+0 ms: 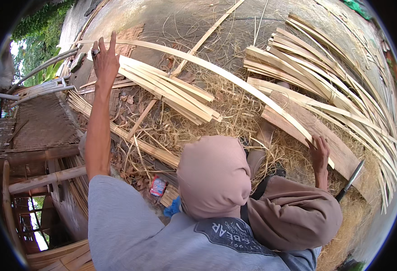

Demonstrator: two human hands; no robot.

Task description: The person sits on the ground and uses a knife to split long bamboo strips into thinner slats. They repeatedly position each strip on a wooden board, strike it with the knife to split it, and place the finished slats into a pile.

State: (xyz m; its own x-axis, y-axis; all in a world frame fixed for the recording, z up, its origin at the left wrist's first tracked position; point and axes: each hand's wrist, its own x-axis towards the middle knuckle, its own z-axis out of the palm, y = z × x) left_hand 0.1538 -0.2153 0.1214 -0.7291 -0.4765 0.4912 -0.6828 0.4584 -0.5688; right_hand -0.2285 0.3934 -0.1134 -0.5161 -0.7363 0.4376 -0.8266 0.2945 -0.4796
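A long, pale bamboo strip (234, 80) bows across the scene between my two hands. My left hand (105, 63), arm stretched far out and a ring on one finger, has its fingers around the strip near the far left end. My right hand (318, 151) grips the other end at the right, beside my bent knee. Beneath that end lies a flat wooden board (314, 131). A knife (355, 174) with a dark handle rests close to the right hand, by the board's near end. Below the strip, a fanned bundle of pale bamboo strips (167, 90) lies on the ground.
A large stack of split strips (307, 67) spreads along the right. Curly shavings (234, 117) cover the ground. Long bamboo pieces (135, 140) lie at the left, near a small red-and-blue packet (158, 186). A bamboo frame (47, 178) stands far left. My knees fill the lower middle.
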